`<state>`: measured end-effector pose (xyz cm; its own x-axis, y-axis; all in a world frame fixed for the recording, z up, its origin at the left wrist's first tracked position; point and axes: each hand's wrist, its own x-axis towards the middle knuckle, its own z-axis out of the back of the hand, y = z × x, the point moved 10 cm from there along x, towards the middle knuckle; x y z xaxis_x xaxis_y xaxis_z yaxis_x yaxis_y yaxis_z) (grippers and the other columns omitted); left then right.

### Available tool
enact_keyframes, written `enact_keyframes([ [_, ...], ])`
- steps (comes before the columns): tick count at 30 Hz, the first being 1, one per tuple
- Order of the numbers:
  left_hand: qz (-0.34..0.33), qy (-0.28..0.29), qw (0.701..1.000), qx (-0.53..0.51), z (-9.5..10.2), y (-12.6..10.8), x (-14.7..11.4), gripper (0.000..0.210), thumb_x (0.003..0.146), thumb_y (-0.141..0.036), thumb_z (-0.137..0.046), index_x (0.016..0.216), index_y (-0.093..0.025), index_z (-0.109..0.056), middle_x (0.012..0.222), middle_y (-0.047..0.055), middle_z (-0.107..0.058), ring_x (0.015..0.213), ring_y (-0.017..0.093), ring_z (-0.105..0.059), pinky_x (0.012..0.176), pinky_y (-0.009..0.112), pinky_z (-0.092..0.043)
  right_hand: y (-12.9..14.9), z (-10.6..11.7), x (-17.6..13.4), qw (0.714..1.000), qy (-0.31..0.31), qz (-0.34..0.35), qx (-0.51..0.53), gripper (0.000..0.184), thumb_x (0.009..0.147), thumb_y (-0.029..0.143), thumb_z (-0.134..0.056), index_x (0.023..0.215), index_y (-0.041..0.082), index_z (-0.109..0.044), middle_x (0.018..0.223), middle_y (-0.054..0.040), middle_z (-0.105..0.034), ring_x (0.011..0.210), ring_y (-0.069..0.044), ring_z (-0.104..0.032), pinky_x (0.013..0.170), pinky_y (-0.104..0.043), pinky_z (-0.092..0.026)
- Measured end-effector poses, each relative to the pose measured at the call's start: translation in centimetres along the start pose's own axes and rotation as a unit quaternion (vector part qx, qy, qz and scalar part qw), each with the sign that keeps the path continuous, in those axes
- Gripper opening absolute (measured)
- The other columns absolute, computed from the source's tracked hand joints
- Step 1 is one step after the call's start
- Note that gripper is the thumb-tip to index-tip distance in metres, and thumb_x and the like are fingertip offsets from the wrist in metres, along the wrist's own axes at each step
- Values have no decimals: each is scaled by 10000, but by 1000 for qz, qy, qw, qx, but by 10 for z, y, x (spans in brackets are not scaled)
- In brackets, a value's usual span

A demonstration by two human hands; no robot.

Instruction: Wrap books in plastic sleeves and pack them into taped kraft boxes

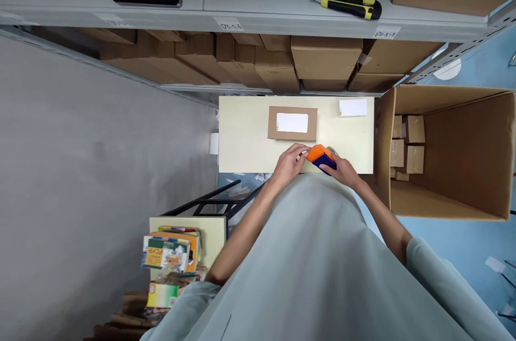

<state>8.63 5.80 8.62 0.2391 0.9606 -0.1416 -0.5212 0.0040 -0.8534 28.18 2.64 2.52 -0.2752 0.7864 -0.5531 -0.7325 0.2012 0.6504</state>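
Head view, bare arms (252,228) angle inward to a pale surface (242,134), right hand (343,170) clasps an orange-and-navy device (321,156), left hand (289,162) curls at its orange end, grip unclear.

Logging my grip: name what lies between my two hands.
An orange and blue object lies between the left hand and right hand in the head view.

Pkg (292,123) on tbl (244,136) beyond hands (289,164) (344,170), ctn (470,142) to R w/ boxes (414,129) inside, prob. stacked.
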Motion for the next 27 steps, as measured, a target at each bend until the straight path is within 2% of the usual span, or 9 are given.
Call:
enact_keyframes([
  [4,20,-2,1000,6,-6,6,1,302,1083,-376,-529,1220,-231,-756,1213,92,-760,869,188,-696,758,323,-584,-5,-1,1,1000,-1,-3,-4,509,1008,638,-654,1284,211,-680,982,-105,-789,897,-331,-768,762,-389,-561],
  [9,10,3,1000,-25,-10,11,3,326,1064,-427,-560,1252,-227,-738,1237,107,-745,887,189,-695,748,317,-582,-3,-3,3,1000,-6,-8,0,491,1026,628,-640,1269,203,-677,1036,-115,-793,934,-327,-773,800,-392,-568],
  [14,41,-31,997,-50,-7,27,3,395,1027,-551,-588,1176,-239,-780,1203,104,-764,874,205,-691,713,318,-564,2,-9,1,1000,7,18,-6,523,1024,635,-657,1327,208,-660,1137,-121,-791,1053,-330,-766,869,-393,-575],
  [18,88,-34,991,-99,-12,44,3,435,953,-632,-656,1074,-243,-810,1134,87,-791,787,190,-671,684,308,-552,-2,-13,-4,1000,13,26,9,519,1034,630,-649,1371,235,-644,1100,-85,-793,1046,-301,-762,867,-373,-572],
  [22,138,-21,979,-148,-19,65,2,474,889,-677,-711,983,-224,-813,920,72,-801,679,176,-620,633,297,-529,-3,-15,-10,999,23,30,3,508,1045,619,-629,1375,233,-636,1101,-70,-787,1004,-279,-754,828,-361,-562],
  [24,155,-16,974,-162,-22,75,3,469,836,-666,-764,953,-214,-804,841,60,-782,634,165,-589,605,289,-508,0,-16,-10,999,29,40,-2,501,1040,614,-639,1371,238,-634,1108,-70,-782,992,-276,-753,817,-358,-560],
  [27,155,-22,974,-163,-24,81,4,423,812,-616,-785,915,-206,-785,834,52,-767,611,147,-553,592,282,-478,0,-20,-7,998,36,46,-29,461,1028,621,-653,1278,235,-661,1061,-78,-771,946,-290,-755,792,-371,-556],
])
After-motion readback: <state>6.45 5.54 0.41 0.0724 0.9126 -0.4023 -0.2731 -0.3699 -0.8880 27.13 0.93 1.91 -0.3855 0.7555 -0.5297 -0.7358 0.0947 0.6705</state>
